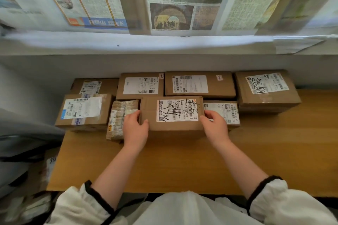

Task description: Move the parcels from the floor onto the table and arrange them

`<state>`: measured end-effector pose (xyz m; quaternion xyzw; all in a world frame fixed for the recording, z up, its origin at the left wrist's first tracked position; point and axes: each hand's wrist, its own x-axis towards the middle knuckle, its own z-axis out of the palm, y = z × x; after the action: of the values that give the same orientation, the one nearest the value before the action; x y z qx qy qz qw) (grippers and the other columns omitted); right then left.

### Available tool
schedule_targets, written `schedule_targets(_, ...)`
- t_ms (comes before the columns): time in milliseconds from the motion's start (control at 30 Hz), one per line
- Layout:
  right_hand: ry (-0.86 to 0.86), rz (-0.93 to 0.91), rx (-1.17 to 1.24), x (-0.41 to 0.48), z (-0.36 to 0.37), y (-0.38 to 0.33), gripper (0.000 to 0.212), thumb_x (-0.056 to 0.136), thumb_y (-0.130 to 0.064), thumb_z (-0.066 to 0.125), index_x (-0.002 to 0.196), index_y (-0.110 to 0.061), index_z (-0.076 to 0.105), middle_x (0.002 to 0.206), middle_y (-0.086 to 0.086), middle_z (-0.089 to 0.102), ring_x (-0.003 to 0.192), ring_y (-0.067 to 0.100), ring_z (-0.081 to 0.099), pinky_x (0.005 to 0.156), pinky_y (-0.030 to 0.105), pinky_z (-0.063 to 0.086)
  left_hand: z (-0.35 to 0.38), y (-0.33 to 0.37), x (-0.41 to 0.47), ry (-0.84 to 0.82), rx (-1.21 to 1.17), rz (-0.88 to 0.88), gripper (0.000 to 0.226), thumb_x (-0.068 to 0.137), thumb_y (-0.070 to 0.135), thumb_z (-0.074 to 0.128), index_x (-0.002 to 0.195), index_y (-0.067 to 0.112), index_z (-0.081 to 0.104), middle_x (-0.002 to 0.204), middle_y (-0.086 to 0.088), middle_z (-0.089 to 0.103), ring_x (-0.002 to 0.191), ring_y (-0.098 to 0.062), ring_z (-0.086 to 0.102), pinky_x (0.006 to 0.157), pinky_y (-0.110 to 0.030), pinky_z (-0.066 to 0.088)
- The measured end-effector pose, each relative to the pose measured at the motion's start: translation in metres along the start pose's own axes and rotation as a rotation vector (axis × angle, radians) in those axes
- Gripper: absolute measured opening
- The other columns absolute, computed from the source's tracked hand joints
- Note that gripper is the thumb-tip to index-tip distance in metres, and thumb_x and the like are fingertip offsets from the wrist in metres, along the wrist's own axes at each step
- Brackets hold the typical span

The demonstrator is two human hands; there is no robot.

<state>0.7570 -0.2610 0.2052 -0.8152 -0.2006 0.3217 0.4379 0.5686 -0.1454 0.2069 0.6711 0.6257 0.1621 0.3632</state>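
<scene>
A brown cardboard parcel (172, 115) with a white label and black handwriting stands in the front row on the wooden table (182, 160). My left hand (135, 128) grips its left end and my right hand (214, 126) grips its right end. Against the wall stands a back row of three parcels (140, 86), (199, 84), (265, 90) and a lower one (95, 86). In the front row, a labelled box (84, 111) sits at the left, a tape-wrapped parcel (118, 118) is beside my left hand, and a small parcel (225, 113) lies partly behind my right hand.
Newspapers (164, 0) hang on the wall above a grey ledge (146, 49). Bare tabletop spreads in front of the parcels and to the right. At the left of the table a grey object (23, 133) and more packages (49, 166) lie lower down.
</scene>
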Motion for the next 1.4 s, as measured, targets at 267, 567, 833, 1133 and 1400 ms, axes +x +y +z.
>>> schedule_targets(267, 0.025, -0.028, -0.069, -0.001, 0.005, 0.001, 0.037, 0.089, -0.010, 0.056, 0.126, -0.010, 0.055, 0.114, -0.001, 0.059, 0.099, 0.011, 0.052, 0.080, 0.024, 0.043, -0.001, -0.003, 0.009, -0.024, 0.002, 0.050, 0.049, 0.090, 0.016, 0.060, 0.137, 0.010, 0.045, 0.128, -0.007, 0.050, 0.118, -0.021, 0.047, 0.098, -0.033, 0.039)
schedule_targets(567, 0.207, -0.290, -0.302, -0.015, 0.005, -0.033, 0.045, 0.089, -0.016, 0.058, 0.133, -0.010, 0.046, 0.131, 0.003, 0.048, 0.124, 0.016, 0.042, 0.100, 0.023, 0.031, -0.043, 0.009, 0.018, 0.071, -0.043, 0.372, 0.048, 0.092, 0.019, 0.057, 0.137, 0.012, 0.043, 0.132, -0.004, 0.049, 0.117, -0.013, 0.046, 0.097, -0.028, 0.039)
schedule_targets(833, -0.021, -0.638, -1.058, -0.038, 0.064, -0.080, 0.074, 0.091, -0.049, 0.044, 0.149, -0.027, 0.003, 0.157, 0.000, 0.011, 0.145, 0.027, 0.002, 0.112, 0.054, 0.000, -0.133, -0.049, 0.020, 0.141, 0.735, 0.363, 0.058, 0.094, 0.030, 0.045, 0.148, 0.021, 0.025, 0.154, -0.010, 0.025, 0.141, -0.035, 0.019, 0.109, -0.054, 0.028)
schedule_targets(1133, -0.325, -1.083, -1.175, -0.071, 0.151, -0.116, 0.078, 0.091, -0.052, 0.042, 0.148, -0.031, -0.007, 0.158, -0.001, 0.009, 0.145, 0.029, -0.001, 0.111, 0.057, -0.002, -0.161, -0.126, -0.071, 0.373, 0.581, -0.111, 0.056, 0.095, 0.027, 0.043, 0.148, 0.027, 0.025, 0.155, -0.006, 0.024, 0.142, -0.035, 0.018, 0.107, -0.058, 0.026)
schedule_targets(1400, -0.620, -1.303, -1.169, -0.147, 0.243, -0.104, 0.073, 0.092, -0.052, 0.040, 0.150, -0.026, 0.004, 0.158, 0.000, 0.008, 0.145, 0.028, -0.002, 0.113, 0.056, 0.004, -0.236, -0.239, -0.196, 0.563, 0.599, -0.557, 0.056, 0.092, 0.027, 0.050, 0.145, 0.024, 0.033, 0.153, -0.007, 0.028, 0.140, -0.035, 0.020, 0.107, -0.057, 0.025)
